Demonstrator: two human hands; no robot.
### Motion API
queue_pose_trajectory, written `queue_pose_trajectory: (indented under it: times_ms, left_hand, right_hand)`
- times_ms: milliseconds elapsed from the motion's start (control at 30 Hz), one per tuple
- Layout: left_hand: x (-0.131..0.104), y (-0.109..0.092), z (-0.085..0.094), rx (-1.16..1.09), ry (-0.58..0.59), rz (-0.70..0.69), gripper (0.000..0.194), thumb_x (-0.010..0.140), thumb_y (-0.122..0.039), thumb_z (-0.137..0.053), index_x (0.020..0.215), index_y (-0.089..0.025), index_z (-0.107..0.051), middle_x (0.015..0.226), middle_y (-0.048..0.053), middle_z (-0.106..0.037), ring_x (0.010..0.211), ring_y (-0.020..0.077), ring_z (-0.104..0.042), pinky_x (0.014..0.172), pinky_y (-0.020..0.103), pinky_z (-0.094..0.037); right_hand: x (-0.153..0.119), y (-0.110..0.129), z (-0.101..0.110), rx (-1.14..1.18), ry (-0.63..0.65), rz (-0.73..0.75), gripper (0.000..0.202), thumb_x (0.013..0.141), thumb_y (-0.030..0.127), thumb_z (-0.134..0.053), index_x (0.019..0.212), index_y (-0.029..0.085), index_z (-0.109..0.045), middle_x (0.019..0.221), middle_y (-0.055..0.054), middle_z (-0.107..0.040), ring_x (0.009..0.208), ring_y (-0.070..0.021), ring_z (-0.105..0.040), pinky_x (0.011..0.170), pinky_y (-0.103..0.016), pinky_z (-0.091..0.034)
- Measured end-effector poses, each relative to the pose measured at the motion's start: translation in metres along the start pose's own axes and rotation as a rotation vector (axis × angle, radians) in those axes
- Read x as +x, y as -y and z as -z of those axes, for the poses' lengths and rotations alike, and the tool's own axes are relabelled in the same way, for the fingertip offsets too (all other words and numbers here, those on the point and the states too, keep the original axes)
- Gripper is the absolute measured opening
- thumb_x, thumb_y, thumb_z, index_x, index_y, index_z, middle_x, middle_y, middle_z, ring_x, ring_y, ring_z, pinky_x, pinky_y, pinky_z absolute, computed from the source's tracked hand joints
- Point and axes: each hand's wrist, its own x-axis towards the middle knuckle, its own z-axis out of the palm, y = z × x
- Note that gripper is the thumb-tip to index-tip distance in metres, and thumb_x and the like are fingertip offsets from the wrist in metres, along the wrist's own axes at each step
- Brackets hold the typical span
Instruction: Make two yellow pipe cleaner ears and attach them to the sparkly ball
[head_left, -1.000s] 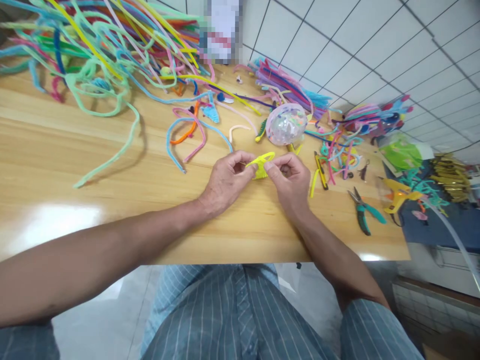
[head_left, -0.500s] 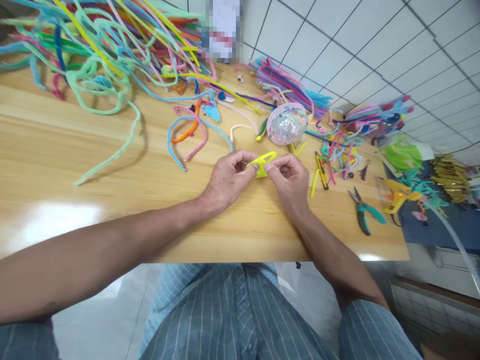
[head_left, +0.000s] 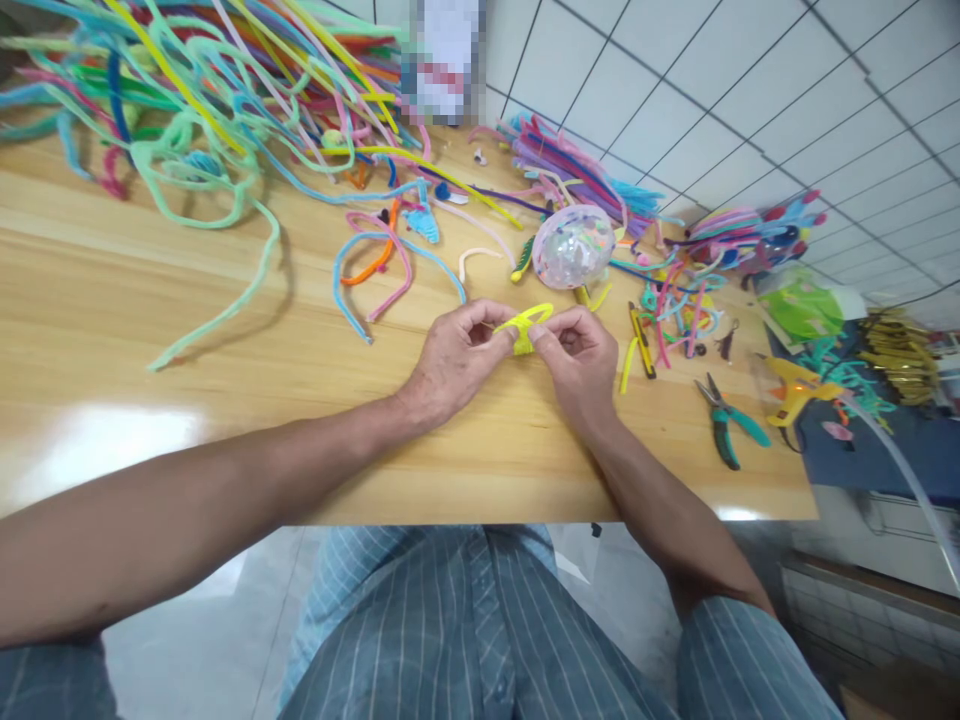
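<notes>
Between my two hands is a yellow pipe cleaner (head_left: 523, 339), coiled into a small bundle with a loop standing up at its top. My left hand (head_left: 459, 358) pinches its left side between thumb and fingers. From the right, my right hand (head_left: 581, 368) grips the other side, thumb in front and fingers curled. The fingertips cover parts of the bundle. Just beyond the hands sits a clear round dish (head_left: 574, 247) with small colourful bits in it. A short yellow pipe cleaner piece (head_left: 628, 366) lies right of my right hand.
A yellow utility knife (head_left: 643, 340), teal-handled pliers (head_left: 726, 420) and a yellow glue gun (head_left: 799, 390) lie to the right. A large heap of pipe cleaners (head_left: 202, 90) covers the back left. Bent blue, orange and pink pieces (head_left: 375, 265) lie left of the dish on the wooden table (head_left: 112, 300).
Almost nothing differs. Both hands keep their hold on the yellow pipe cleaner in the same place, with at most a tiny shift of the fingers.
</notes>
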Motion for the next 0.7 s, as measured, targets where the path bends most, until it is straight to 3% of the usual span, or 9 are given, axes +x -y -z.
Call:
queue_pose_trajectory:
  times_ms: [500,700]
  left_hand:
    - [-0.0001,-0.0053,0.0004,-0.051,0.03,0.009,0.02,0.087,-0.036,-0.079,0.097,-0.018,-0.079,0.09,0.003,-0.078,0.074,0.0139,-0.062,0.07,0.026,-0.051]
    - [-0.0002,-0.0069,0.0009,-0.066,0.042,0.017,0.021,0.087,-0.036,-0.08,0.096,-0.018,-0.079,0.092,0.004,-0.079,0.075,0.0138,-0.064,0.071,0.026,-0.052]
  right_hand:
    - [-0.0006,-0.0018,-0.0006,0.009,-0.003,0.017,0.025,0.087,0.038,-0.08,0.077,0.024,-0.063,0.073,0.005,-0.06,0.067,-0.0128,-0.054,0.067,-0.03,-0.047]
    - [-0.0009,-0.0026,0.0,-0.009,0.0,0.018,0.029,0.088,0.043,-0.082,0.077,0.025,-0.062,0.074,0.004,-0.061,0.067,-0.0133,-0.055,0.066,-0.03,-0.046]
